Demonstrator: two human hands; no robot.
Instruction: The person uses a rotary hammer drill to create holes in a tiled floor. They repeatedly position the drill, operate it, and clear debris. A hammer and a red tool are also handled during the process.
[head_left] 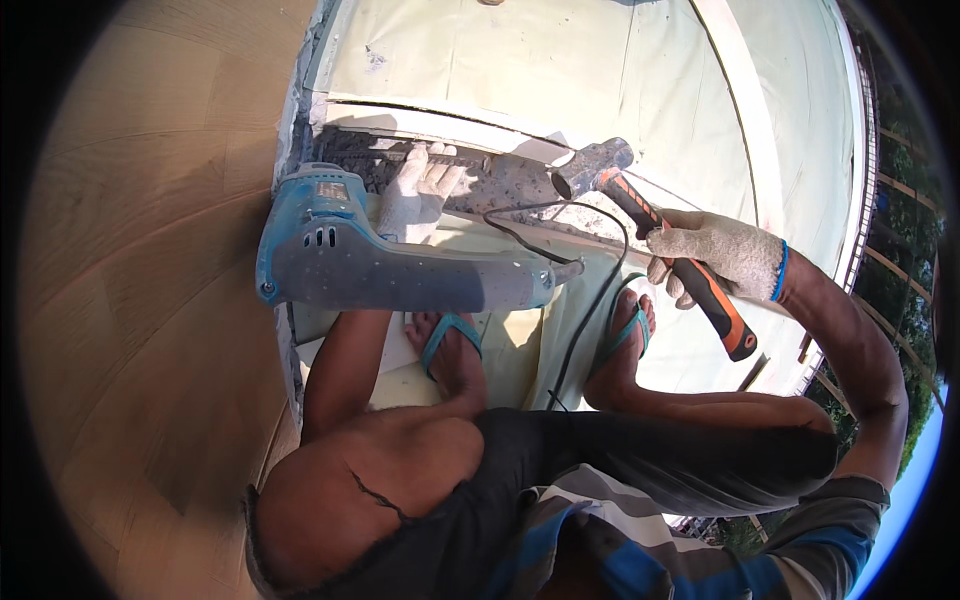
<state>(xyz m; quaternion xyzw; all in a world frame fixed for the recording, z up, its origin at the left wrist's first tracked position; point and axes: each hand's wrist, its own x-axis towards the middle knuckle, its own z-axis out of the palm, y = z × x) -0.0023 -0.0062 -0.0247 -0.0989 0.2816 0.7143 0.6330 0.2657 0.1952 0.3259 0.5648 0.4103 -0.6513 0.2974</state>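
Observation:
My right hand (715, 250), in a pale work glove with a blue cuff, is closed around the black and orange handle of a hammer (705, 285). The hammer's worn metal head (592, 168) is over a rough, broken concrete strip (500, 185). My left hand (415, 195), also gloved, reaches to the strip's left part with fingers stretched and somewhat apart; no object shows in them. A dusty blue and grey corded power tool (390, 268) hides my left wrist and part of the forearm. Its working end cannot be made out.
A tan panelled wall (150, 260) rises on the left. Pale sheeting (480, 60) covers the surface beyond the strip, crossed by a light curved board (740, 90). The tool's black cord (590, 335) runs between my feet, which wear teal flip-flops (450, 340). Greenery (900, 180) lies past the right edge.

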